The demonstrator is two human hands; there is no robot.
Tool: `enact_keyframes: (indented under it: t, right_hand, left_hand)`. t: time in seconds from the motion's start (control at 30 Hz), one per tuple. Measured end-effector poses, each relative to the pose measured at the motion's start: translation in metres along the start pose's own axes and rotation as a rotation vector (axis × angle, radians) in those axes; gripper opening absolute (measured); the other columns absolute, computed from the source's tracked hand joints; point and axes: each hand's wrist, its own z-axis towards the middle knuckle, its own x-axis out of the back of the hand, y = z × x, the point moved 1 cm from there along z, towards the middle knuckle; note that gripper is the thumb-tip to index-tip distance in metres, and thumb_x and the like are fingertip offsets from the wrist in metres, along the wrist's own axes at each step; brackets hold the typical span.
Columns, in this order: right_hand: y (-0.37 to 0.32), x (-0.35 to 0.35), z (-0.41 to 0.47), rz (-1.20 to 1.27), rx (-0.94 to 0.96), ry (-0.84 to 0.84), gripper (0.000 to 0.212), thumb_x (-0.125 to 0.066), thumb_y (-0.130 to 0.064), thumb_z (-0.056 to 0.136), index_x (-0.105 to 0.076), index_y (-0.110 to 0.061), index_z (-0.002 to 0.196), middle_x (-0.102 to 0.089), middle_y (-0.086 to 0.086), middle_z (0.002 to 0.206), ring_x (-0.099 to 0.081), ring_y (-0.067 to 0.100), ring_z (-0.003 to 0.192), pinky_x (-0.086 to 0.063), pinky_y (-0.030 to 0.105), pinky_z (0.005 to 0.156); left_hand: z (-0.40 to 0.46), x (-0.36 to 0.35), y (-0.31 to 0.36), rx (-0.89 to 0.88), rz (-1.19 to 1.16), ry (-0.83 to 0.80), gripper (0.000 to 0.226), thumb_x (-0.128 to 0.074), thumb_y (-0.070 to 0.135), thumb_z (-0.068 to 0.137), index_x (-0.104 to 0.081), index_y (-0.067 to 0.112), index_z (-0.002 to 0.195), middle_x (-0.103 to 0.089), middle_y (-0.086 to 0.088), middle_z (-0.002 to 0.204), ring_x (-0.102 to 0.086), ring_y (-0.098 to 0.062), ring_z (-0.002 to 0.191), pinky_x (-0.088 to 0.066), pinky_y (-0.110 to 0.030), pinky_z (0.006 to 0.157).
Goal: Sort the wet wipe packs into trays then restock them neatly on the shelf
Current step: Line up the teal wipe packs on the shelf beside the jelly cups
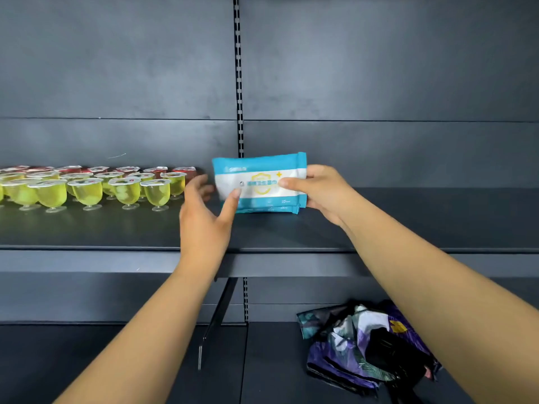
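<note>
Blue-and-white wet wipe pack point(260, 179) upright on the dark shelf point(408, 217), a second pack's edge showing just below it. Right hand point(318, 192) grips its right end. Left hand point(204, 211) spread wide, thumb touching the pack's front. Jelly cups point(87, 188) stand to the left. Crumpled bag point(367, 345) on the lower shelf.

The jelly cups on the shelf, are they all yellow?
No, the front rows of jelly cups are yellow-green, but the back row against the wall holds red ones.
</note>
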Motion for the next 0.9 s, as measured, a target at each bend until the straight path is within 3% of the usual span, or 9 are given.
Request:
enact_keyframes:
  t: [0.07,0.13,0.23,0.33,0.53,0.63,0.73,0.9]
  right_hand:
    - [0.009,0.008,0.006,0.057,-0.035,0.052,0.016,-0.067,-0.003,0.082,-0.063,-0.011,0.096,-0.067,0.010,0.113,-0.065,0.019,0.093,-0.053,0.033,0.084]
    - [0.018,0.009,0.011,0.036,-0.060,0.062,0.024,-0.066,-0.001,0.082,-0.060,-0.012,0.103,-0.066,0.010,0.115,-0.063,0.018,0.092,-0.054,0.030,0.079]
    - [0.030,0.002,0.023,-0.031,-0.107,0.074,0.030,-0.066,-0.001,0.082,-0.059,-0.009,0.111,-0.065,0.009,0.116,-0.063,0.020,0.095,-0.053,0.030,0.078]
    - [0.034,-0.001,0.037,-0.130,-0.125,0.098,0.032,-0.069,-0.004,0.081,-0.060,-0.010,0.110,-0.064,0.007,0.118,-0.062,0.023,0.105,-0.051,0.037,0.089]
    - [0.039,-0.002,0.060,-0.338,-0.058,0.158,0.041,-0.075,-0.014,0.076,-0.059,-0.013,0.113,-0.064,0.004,0.117,-0.061,0.023,0.108,-0.049,0.040,0.094]
    - [0.042,-0.003,0.063,-0.400,-0.026,0.222,0.048,-0.075,-0.018,0.076,-0.053,-0.012,0.119,-0.060,0.002,0.122,-0.058,0.020,0.111,-0.047,0.033,0.095]
    - [0.043,-0.002,0.062,-0.471,0.007,0.288,0.049,-0.074,-0.023,0.078,-0.049,-0.011,0.119,-0.058,0.001,0.123,-0.055,0.019,0.112,-0.040,0.021,0.083]
    - [0.048,0.001,0.057,-0.490,-0.080,0.312,0.051,-0.072,-0.031,0.080,-0.046,-0.011,0.118,-0.056,0.003,0.124,-0.054,0.018,0.111,-0.039,0.024,0.076]
  left_hand:
    - [-0.012,-0.002,0.001,-0.138,0.075,0.039,0.052,-0.055,0.042,0.086,-0.049,0.005,0.123,-0.054,0.002,0.106,-0.051,-0.020,0.104,-0.038,-0.029,0.091]
    - [-0.026,-0.011,0.002,-0.305,0.208,-0.078,0.052,-0.041,0.045,0.086,-0.059,0.004,0.112,-0.062,-0.006,0.101,-0.055,-0.025,0.097,-0.037,-0.029,0.084]
    - [-0.037,-0.020,-0.001,-0.509,0.529,-0.185,0.042,-0.037,0.040,0.089,-0.066,0.010,0.083,-0.067,-0.006,0.070,-0.063,-0.027,0.067,-0.044,-0.030,0.058]
    - [-0.036,-0.018,-0.001,-0.513,0.578,-0.176,0.040,-0.038,0.037,0.089,-0.063,0.013,0.071,-0.058,0.000,0.052,-0.056,-0.021,0.047,-0.031,-0.022,0.048]
    - [-0.037,-0.021,-0.003,-0.542,0.620,-0.188,0.041,-0.038,0.036,0.089,-0.062,0.012,0.067,-0.057,-0.001,0.051,-0.055,-0.023,0.047,-0.033,-0.020,0.050]
    - [-0.036,-0.021,-0.005,-0.547,0.613,-0.193,0.043,-0.037,0.037,0.090,-0.062,0.012,0.067,-0.058,-0.002,0.053,-0.055,-0.024,0.049,-0.033,-0.022,0.050]
    - [-0.036,-0.023,-0.007,-0.555,0.620,-0.199,0.044,-0.036,0.038,0.091,-0.062,0.011,0.068,-0.059,-0.003,0.055,-0.055,-0.025,0.050,-0.035,-0.023,0.051]
    - [-0.037,-0.021,-0.007,-0.545,0.628,-0.222,0.044,-0.036,0.037,0.090,-0.063,0.010,0.068,-0.060,-0.004,0.057,-0.056,-0.026,0.052,-0.038,-0.026,0.051]
